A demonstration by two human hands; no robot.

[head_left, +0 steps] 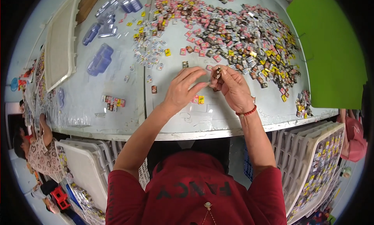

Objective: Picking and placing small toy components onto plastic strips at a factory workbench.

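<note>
My right hand [235, 88], with a red bracelet at the wrist, pinches a small dark brown printed packet [218, 73] between thumb and fingers. Facing it is my left hand [183, 88], fingers curved and apart from the thumb, with nothing visible between them. Below the hands on the white table [171, 120] lies a short row of pink and yellow packets [198, 99], partly covered by the left hand. One dark packet [185, 64] sits just beyond the left fingertips, and a brown packet [154, 89] lies to the left.
A wide heap of small pink, black and yellow packets [233, 34] spreads over the far table. Clear bluish plastic trays [100, 60] and a stacked packet cluster [113, 102] lie left. A green panel [327, 49] borders the right. White crates [311, 158] stand below; people work at both sides.
</note>
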